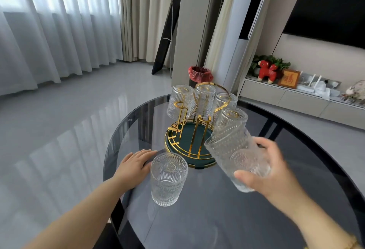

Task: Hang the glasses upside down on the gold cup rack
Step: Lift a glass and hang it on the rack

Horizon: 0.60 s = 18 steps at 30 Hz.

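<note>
The gold cup rack (194, 130) with a dark green base stands on the round dark glass table (217, 219). Several clear ribbed glasses hang upside down on its far and right prongs, one at the back left (178, 98). Two near gold prongs are bare. My right hand (270, 173) grips a clear embossed glass (235, 150), tilted with its mouth toward the rack, just right of the base. Another glass (167, 178) stands upright on the table in front of the rack. My left hand (136, 165) lies flat on the table beside that upright glass, fingers apart, holding nothing.
A bin with a red bag (199, 75) stands on the floor behind the table. A low cabinet (296, 98) at the right carries a red toy animal, a frame and small items. Curtains cover the left wall. The table's left edge is near my left wrist.
</note>
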Tool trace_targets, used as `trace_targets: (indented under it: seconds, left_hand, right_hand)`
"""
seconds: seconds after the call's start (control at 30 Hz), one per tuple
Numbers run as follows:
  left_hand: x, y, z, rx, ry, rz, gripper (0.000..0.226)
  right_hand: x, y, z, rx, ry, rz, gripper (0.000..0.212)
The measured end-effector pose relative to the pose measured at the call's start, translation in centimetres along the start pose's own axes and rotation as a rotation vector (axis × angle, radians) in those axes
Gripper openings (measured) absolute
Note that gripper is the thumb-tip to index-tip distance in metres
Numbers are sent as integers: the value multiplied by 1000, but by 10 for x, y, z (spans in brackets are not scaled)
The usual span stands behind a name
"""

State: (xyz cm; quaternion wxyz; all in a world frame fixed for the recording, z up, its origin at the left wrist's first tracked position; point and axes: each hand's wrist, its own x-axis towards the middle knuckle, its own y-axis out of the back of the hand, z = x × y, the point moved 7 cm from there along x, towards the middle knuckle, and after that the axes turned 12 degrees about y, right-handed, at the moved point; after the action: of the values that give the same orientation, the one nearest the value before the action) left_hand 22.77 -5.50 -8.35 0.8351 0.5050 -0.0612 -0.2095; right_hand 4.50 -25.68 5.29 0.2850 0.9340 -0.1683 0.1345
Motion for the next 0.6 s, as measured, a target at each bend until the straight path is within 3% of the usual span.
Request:
trace_targets:
  seconds: [0.13, 0.33, 0.6]
  left_hand:
    - [24, -2, 8, 33, -50, -21, 47]
    - [51, -17, 13, 138, -117, -25, 48]
    - [47, -19, 18, 181, -172, -22, 54]
  right_hand:
    - [36, 25, -24, -219, 26, -29, 51]
    - [82, 27, -46, -480, 36, -164, 59]
    - [118, -4, -56, -600, 68, -301, 62]
